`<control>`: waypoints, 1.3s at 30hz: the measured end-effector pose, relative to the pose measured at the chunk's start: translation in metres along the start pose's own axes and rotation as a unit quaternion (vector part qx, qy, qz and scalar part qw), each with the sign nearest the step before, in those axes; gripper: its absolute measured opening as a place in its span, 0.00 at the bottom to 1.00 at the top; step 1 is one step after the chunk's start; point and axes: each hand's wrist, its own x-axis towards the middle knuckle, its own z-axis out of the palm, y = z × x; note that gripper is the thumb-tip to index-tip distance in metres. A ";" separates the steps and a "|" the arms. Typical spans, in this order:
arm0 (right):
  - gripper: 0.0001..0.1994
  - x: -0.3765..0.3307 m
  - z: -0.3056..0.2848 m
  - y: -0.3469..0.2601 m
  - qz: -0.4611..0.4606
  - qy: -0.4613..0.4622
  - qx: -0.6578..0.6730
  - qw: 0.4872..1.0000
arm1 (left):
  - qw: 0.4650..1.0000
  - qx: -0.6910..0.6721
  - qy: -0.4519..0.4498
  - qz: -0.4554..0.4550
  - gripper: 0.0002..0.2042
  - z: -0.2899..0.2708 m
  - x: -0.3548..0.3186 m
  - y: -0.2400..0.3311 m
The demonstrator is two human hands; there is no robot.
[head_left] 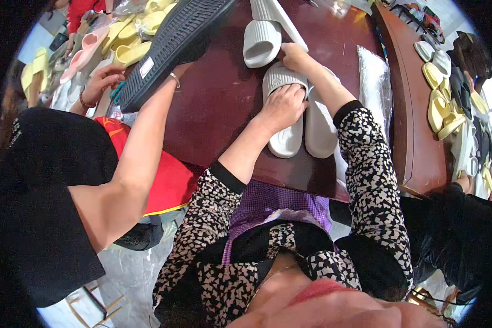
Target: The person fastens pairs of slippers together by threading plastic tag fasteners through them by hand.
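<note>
While the two pale slippers are lying side by side on the dark red table (pixel 213 104), I am watching both hands working on them from the near edge. My left hand (pixel 283 106) is pressing down flat on the left grey-white slipper (pixel 284 112), fingers together and curled over its strap, apparently pinning it so that it is not sliding. My right hand (pixel 292 54) is reaching past the pair to the far end, fingers closed around the strap edge of the right grey-white slipper (pixel 320 128); whether it is pinching or only touching, I cannot tell. The two slippers are touching along their long sides, toes pointing near, which suggests they are being matched as a pair. Just beyond them a third white slipper (pixel 261 41) is lying apart, open side up. To the right a clear plastic bag (pixel 374 76) is resting on the table, close to the pair. On the left a neighbouring person's arm (pixel 142 142) is crossing toward a large black ribbed sole (pixel 169 46), tilted over the table's far left corner. Yellow slippers (pixel 440 106) are being kept in rows on the far right bench, well apart.
</note>
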 end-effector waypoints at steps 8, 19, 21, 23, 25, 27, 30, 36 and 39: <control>0.07 -0.012 -0.035 0.011 0.064 0.113 0.097 0.987 | 0.999 -0.010 0.031 0.013 0.11 0.000 0.006 -0.001; 0.09 -0.025 -0.040 -0.015 0.160 -0.085 0.191 0.965 | 0.999 -0.032 0.003 0.020 0.12 -0.003 0.001 -0.002; 0.09 -0.031 -0.039 -0.014 0.149 -0.083 0.222 0.960 | 0.999 -0.041 -0.007 0.029 0.12 -0.003 0.002 0.002; 0.11 -0.039 -0.037 -0.012 0.122 -0.081 0.285 0.947 | 0.997 -0.057 -0.026 0.041 0.12 -0.004 0.001 0.006; 0.10 -0.051 -0.036 -0.013 0.135 -0.040 0.289 0.947 | 0.997 -0.056 -0.013 0.060 0.11 -0.004 -0.001 0.011; 0.09 -0.062 -0.037 -0.015 0.153 0.037 0.296 0.942 | 0.994 -0.051 0.016 0.090 0.10 -0.004 -0.006 0.017; 0.07 -0.077 -0.049 -0.010 0.167 0.083 0.292 0.938 | 0.994 -0.050 -0.005 0.102 0.11 -0.005 -0.012 0.030; 0.03 -0.117 -0.085 -0.021 0.133 0.119 0.315 0.932 | 0.994 -0.092 -0.003 0.061 0.12 -0.030 -0.018 0.057; 0.00 -0.135 -0.086 -0.026 0.051 0.181 0.337 0.922 | 0.979 -0.184 0.090 0.014 0.14 -0.041 0.002 0.056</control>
